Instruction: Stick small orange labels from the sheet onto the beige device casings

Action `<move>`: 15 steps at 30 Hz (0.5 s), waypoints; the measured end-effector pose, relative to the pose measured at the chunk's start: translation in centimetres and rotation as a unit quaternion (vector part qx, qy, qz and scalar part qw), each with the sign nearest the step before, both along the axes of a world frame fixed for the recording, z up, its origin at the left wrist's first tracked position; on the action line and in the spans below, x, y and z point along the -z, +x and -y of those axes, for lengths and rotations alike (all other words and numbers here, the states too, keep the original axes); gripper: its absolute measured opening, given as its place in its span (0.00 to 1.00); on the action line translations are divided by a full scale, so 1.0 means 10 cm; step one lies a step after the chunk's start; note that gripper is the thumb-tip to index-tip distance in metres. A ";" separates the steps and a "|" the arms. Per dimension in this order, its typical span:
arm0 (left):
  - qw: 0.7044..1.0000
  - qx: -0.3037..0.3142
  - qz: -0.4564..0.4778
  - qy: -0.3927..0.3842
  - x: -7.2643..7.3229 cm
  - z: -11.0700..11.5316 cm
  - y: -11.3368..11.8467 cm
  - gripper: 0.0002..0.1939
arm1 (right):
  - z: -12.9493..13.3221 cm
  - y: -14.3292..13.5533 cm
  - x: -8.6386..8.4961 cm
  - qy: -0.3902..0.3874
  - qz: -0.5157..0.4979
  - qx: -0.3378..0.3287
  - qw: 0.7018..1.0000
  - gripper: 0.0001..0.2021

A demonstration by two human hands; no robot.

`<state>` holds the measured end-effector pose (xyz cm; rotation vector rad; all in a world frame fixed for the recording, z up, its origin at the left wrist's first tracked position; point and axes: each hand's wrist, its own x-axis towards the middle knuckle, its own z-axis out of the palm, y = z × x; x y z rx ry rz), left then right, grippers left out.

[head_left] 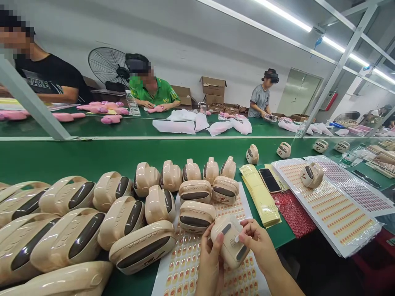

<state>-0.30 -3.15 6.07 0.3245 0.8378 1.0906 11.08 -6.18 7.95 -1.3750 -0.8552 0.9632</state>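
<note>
Bottom centre of the frame, and both hands are on one beige plastic shell [231, 242], held just above a sticker sheet [185, 267] that lies on the green tabletop [61, 158]. The left hand [210, 263] cups the shell from the lower left, thumb up against its side, fingers wrapped round it. The right hand [258, 244] comes in from the right, its fingers [243, 236] pinched together and pressing on the shell's grey panel; whether a sticker sits under the fingertip, I can't tell. Left of the hands, filling the lower left of the frame, a big crowd of matching beige shells [74, 234] with dark oval windows, lying close and touching one another. More of them stand in a row [185, 172] at mid-frame, just above the sheet. To the right of the sheet, a stack of yellow strips [261, 197], a dark phone [269, 180] beside it, and a red patterned sheet [293, 213] below. Further right, large sticker sheets in clear film [333, 205] with one shell [311, 174] resting on top. Across the upper part of the frame, other people sit at the far side: one in a black shirt [49, 80] at upper left, one in a green shirt [154, 92] with pink items [105, 109] nearby, one in grey [261, 98] standing further along.
</note>
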 end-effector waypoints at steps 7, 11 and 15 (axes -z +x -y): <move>1.000 0.000 0.000 0.010 0.00 0.00 -0.02 0.33 | 0.01 -0.01 -0.03 0.003 0.097 0.005 0.995 0.14; 1.000 0.004 -0.007 0.019 -0.01 0.02 -0.03 0.30 | 0.02 -0.05 -0.08 0.024 0.186 0.030 0.982 0.06; 1.000 0.000 -0.010 0.011 -0.02 0.03 -0.04 0.29 | 0.06 -0.08 -0.04 0.040 0.167 0.017 0.985 0.06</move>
